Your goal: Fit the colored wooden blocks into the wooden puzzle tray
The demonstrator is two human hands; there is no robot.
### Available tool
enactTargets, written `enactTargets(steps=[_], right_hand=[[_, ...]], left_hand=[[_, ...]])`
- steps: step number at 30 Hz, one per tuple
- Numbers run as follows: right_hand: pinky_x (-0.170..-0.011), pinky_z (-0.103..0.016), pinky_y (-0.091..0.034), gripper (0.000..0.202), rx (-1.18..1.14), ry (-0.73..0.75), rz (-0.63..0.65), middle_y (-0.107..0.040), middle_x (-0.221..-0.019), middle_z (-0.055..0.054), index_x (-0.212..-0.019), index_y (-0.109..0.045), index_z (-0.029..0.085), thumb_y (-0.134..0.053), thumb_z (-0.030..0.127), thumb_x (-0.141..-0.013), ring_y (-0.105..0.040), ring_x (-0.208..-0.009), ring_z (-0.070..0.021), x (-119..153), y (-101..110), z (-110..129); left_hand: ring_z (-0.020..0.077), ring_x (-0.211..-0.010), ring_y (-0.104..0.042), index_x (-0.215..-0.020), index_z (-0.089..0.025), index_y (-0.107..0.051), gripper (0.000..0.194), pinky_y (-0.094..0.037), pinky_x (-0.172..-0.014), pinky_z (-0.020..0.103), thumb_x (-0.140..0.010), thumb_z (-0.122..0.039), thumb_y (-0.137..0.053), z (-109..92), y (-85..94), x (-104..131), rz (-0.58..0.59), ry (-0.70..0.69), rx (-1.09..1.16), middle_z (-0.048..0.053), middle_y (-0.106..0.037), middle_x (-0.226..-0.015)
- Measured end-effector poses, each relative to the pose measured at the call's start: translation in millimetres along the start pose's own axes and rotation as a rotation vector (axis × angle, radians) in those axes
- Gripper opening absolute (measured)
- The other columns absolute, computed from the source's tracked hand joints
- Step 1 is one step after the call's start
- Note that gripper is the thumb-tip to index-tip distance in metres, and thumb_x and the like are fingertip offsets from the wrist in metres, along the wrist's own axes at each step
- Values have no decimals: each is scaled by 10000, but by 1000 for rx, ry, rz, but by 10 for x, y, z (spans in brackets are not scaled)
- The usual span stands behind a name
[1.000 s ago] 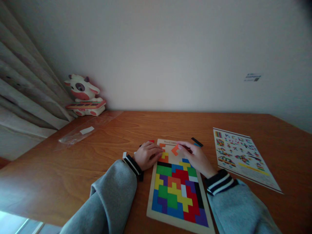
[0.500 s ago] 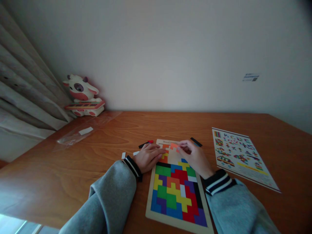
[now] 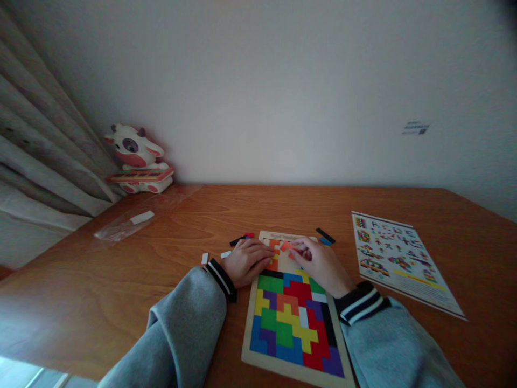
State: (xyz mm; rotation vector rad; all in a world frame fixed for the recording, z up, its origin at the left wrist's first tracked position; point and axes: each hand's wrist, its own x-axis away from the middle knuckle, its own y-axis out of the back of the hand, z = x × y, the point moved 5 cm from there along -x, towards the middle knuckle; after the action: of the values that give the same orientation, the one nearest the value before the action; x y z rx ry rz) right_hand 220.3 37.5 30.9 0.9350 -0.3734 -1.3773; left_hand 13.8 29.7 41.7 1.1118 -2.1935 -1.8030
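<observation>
A wooden puzzle board (image 3: pixel 247 353) lies in front of me, its lower part filled with coloured block pieces and its upper part partly bare. My right hand (image 3: pixel 323 264) pinches an orange puzzle piece (image 3: pixel 287 246) just above the bare upper area. My left hand (image 3: pixel 248 261) rests with its fingers stretched out over the board's upper left edge, partly covering orange and yellow pieces (image 3: pixel 273 265) there. Nothing shows in the left hand.
Loose black, red and white pieces (image 3: pixel 205 258) lie left of the board; a black piece (image 3: pixel 325 235) and a blue piece (image 3: pixel 325 241) lie beyond its upper right. A printed sheet (image 3: pixel 398 258) is at right. Back left are a clear plastic bag (image 3: pixel 121 229) and a cow toy keyboard (image 3: pixel 139 161).
My right hand has shifted slightly toward me and left, tilting the orange piece up off the board area. More of the blue piece behind it shows. The left hand stays put.
</observation>
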Motion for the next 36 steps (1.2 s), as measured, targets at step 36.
enactTargets(steps=[36], right_hand=[[-952,-438,-515,198,179,362,3,-709,-1118,-82,-1082,-685,195,-640,237,-894,-634,-1063,-239,33,-163,246]], left_hand=[[224,-1140,-544,-1203,-225,-644,302,-422,-1010,404,-1000,-291,-431,4,-23,-6,20,-10,-7,50,-652,-1273]])
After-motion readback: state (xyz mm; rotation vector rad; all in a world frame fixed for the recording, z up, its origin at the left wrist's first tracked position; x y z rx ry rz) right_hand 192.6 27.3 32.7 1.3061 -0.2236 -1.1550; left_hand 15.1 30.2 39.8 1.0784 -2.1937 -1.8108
